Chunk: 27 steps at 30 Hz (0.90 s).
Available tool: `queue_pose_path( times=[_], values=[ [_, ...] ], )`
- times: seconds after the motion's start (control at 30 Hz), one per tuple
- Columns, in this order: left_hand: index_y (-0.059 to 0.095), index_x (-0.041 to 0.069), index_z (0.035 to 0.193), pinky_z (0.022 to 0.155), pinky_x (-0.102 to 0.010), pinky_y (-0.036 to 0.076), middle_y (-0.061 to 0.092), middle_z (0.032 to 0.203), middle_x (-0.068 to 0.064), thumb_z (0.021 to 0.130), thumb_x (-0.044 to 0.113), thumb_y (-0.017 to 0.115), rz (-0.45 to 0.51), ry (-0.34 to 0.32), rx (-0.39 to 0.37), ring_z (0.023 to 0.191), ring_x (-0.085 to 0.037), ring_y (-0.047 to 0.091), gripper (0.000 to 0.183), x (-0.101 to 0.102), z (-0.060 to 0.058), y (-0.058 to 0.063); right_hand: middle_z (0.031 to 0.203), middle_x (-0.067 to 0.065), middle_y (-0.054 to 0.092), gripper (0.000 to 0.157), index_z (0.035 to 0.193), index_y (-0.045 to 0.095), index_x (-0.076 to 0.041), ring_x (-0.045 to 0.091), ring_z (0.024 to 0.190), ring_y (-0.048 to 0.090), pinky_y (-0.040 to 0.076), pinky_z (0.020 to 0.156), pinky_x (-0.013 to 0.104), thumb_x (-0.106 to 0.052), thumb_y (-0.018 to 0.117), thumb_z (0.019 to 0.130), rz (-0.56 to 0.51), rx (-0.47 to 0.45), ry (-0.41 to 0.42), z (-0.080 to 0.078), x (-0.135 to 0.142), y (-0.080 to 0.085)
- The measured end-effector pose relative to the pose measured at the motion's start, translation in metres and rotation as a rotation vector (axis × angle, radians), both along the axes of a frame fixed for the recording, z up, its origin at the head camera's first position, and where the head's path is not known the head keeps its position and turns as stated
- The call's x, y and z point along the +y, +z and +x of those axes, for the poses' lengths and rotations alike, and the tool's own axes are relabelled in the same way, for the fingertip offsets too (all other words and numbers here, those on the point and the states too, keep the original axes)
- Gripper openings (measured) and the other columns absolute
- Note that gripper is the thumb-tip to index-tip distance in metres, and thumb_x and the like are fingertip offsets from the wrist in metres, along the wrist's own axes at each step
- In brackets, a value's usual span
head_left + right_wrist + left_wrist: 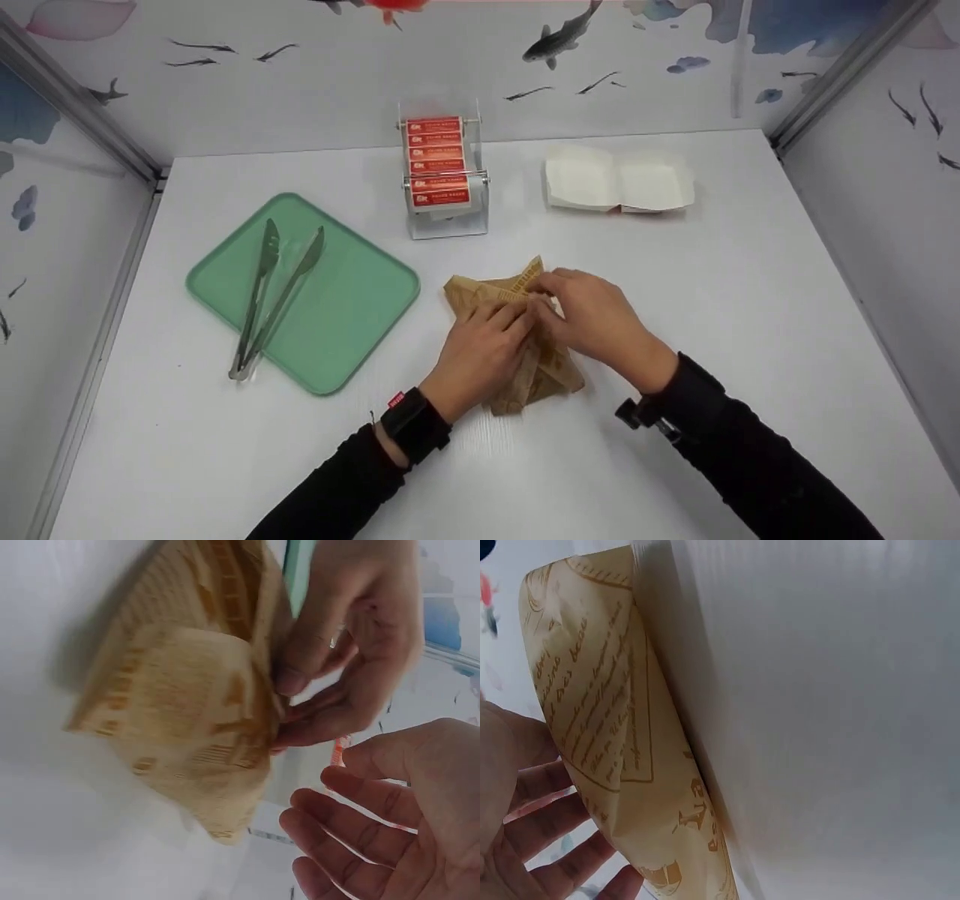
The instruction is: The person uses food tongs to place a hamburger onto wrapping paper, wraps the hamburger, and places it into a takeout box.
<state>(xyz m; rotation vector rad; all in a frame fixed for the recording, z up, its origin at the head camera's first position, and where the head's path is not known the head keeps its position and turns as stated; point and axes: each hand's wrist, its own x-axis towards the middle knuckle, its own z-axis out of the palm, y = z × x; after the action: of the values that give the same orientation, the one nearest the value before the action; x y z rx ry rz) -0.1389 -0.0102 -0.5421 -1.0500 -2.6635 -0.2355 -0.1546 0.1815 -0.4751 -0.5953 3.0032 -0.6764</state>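
Folding the brown paper wrapper (553, 369), which is lying right of the green tray (352, 292), is probably calling for snug creases and light pressure. The left hand (484, 349) is pinching its edge; the right hand (600, 315) is hovering close by, fingers loosely curved, both forearms slanting inward.

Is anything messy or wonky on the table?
A little wonky, yes! The green tray sits cornerwise on the white table, and the tongs lie across it with their joined end poking past its edge, so they look askew. The brown paper is creased, but I see nothing spilled.
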Motion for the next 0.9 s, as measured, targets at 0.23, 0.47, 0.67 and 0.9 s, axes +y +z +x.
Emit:
queue_pose_path(
  times=[0.23,0.47,0.67,0.9],
  values=[
    [0.073,0.027,0.136,0.101,-0.043,0.059,0.069,0.136,0.002,0.107,0.027,0.066,0.0,0.002,0.065,0.13,-0.024,0.063,0.03,0.004,0.003,-0.001,0.106,0.01,0.078,0.019,0.118,0.077,-0.009,0.028,0.097,0.076,0.062,0.078,0.046,-0.02,0.069,0.105,-0.002,0.079,0.042,-0.05,-0.038,0.023],
    [0.076,0.024,0.129,0.1,-0.039,0.056,0.068,0.132,0.004,0.102,0.031,0.069,-0.066,-0.01,0.162,0.123,-0.024,0.061,0.028,0.008,0.008,-0.004,0.114,0.011,0.076,0.021,0.121,0.073,-0.008,0.029,0.104,0.075,0.063,0.086,0.044,-0.017,0.072,0.103,0.128,0.198,0.116,-0.099,-0.084,0.016],
    [0.072,0.025,0.136,0.102,-0.04,0.057,0.072,0.134,0.005,0.093,0.036,0.08,-0.062,-0.01,0.124,0.127,-0.025,0.061,0.046,0.007,0.011,-0.007,0.12,0.013,0.07,0.025,0.128,0.066,-0.007,0.032,0.111,0.071,0.062,0.092,0.044,-0.016,0.069,0.104,0.266,0.232,0.152,-0.129,-0.115,0.018],
    [0.071,0.023,0.138,0.102,-0.036,0.055,0.072,0.134,0.007,0.095,0.031,0.079,-0.036,-0.004,0.17,0.129,-0.021,0.062,0.045,0.005,0.01,-0.013,0.122,0.014,0.07,0.034,0.133,0.067,-0.008,0.033,0.113,0.071,0.062,0.093,0.045,-0.02,0.074,0.102,0.359,0.203,0.142,-0.147,-0.127,0.023]
  ],
)
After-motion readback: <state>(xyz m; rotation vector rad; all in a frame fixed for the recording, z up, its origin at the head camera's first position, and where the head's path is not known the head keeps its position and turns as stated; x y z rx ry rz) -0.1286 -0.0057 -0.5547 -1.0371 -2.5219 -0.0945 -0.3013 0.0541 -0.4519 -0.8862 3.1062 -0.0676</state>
